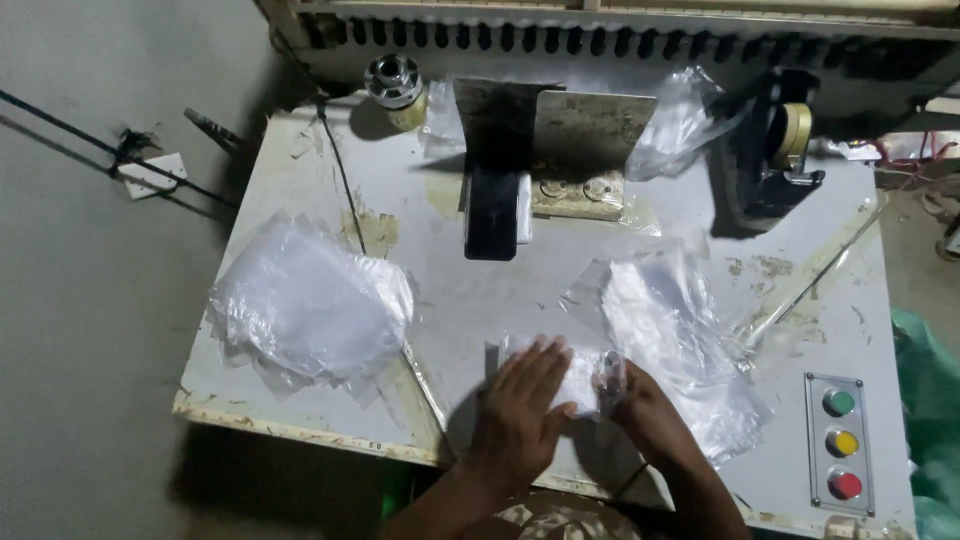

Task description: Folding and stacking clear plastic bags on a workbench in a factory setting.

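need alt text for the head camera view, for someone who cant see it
Seen from above, a person's left hand presses flat on a small white item in a clear plastic bag while the right hand grips its end, on a worn white worktable. Stacks of clear bags lie on either side, and a tape dispenser stands at the back.

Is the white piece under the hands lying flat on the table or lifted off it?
Flat. The left hand presses the white piece onto the table; the right hand grips its right edge.

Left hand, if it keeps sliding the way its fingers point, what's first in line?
The left hand points up-right across the white packet. Past that, probably the loose clear plastic bags; depth is unclear.
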